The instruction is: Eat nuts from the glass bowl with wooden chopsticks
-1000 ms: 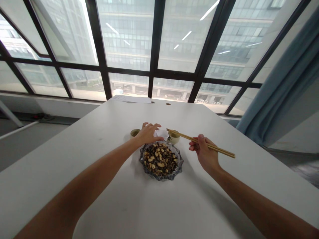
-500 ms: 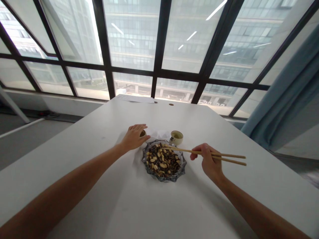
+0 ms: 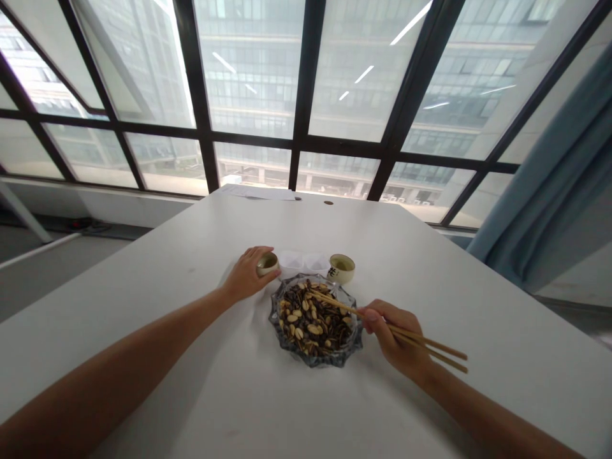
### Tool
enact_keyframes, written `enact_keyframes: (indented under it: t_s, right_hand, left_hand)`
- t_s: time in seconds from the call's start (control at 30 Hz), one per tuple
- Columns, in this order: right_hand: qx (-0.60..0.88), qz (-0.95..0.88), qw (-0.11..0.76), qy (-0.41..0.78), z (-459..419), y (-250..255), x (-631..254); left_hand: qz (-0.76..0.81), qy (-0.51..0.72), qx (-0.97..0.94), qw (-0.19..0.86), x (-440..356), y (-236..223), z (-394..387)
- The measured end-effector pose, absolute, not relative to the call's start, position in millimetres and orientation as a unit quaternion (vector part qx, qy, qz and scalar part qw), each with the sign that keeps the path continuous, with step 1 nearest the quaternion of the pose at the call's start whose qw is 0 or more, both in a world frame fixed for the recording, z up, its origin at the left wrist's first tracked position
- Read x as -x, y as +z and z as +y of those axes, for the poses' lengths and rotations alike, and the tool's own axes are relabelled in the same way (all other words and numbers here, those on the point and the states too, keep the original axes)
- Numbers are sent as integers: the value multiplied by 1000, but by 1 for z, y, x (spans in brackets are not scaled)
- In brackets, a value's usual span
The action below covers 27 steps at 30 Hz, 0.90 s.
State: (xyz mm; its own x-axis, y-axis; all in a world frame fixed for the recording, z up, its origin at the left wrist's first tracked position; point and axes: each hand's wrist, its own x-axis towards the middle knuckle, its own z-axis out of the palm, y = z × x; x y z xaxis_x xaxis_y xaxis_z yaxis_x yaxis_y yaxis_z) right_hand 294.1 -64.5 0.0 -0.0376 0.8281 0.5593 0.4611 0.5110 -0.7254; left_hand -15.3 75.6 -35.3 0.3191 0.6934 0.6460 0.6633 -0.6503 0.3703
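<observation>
My left hand (image 3: pixel 249 275) curls round a small pale-green cup (image 3: pixel 268 264), thumb in front and fingers at its far side. A pair of wooden chopsticks (image 3: pixel 406 335) is held in my right hand (image 3: pixel 399 331). Their tips reach into a scalloped glass bowl (image 3: pixel 352 347), touching or just over the mix of dark seeds and pale peanuts (image 3: pixel 310 319) in it. Behind the bowl stands a white two-part dish (image 3: pixel 303 261), partly covered by the bowl's rim. A second pale-green cup (image 3: pixel 342 269) with dark lettering is at the dish's right end.
Everything stands on a white table (image 3: pixel 287 414). Papers (image 3: pixel 255 192) and a small brown disc (image 3: pixel 328 203) lie at its far edge, before a large framed window (image 3: pixel 258 76). A blue curtain (image 3: pixel 549 178) hangs at the right.
My right hand has lowered, and the chopsticks' back ends have dropped, tilting the sticks more steeply across the bowl. My left hand has shifted slightly, showing more of the left cup.
</observation>
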Motion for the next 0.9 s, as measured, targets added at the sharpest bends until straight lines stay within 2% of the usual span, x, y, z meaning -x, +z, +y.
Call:
enact_keyframes:
  t_s: [0.27,0.47,0.57,0.7,0.8,0.9]
  right_hand:
    - [427,-753,489,103,-66,0,-296]
    - [466,-725,493,117,-70,-1,-300]
    - [502,-634,554,197,-64,-6,-300]
    - [486,-443,644,391,-52,-14,-297]
    - [474,-345,648,486,-45,-19,-297]
    - [466,-316,641,522,-42,-22,-299]
  left_hand:
    - [413,414,-811,24,14,-34,74]
    - [412,419,-809,29,12,-34,73]
    - [413,419,-808,27,12,-33,73]
    - [415,417,-808,29,13,-33,73]
    - [412,421,-808,30,13,-34,73]
    - [412,421,-808,31,13,-34,74]
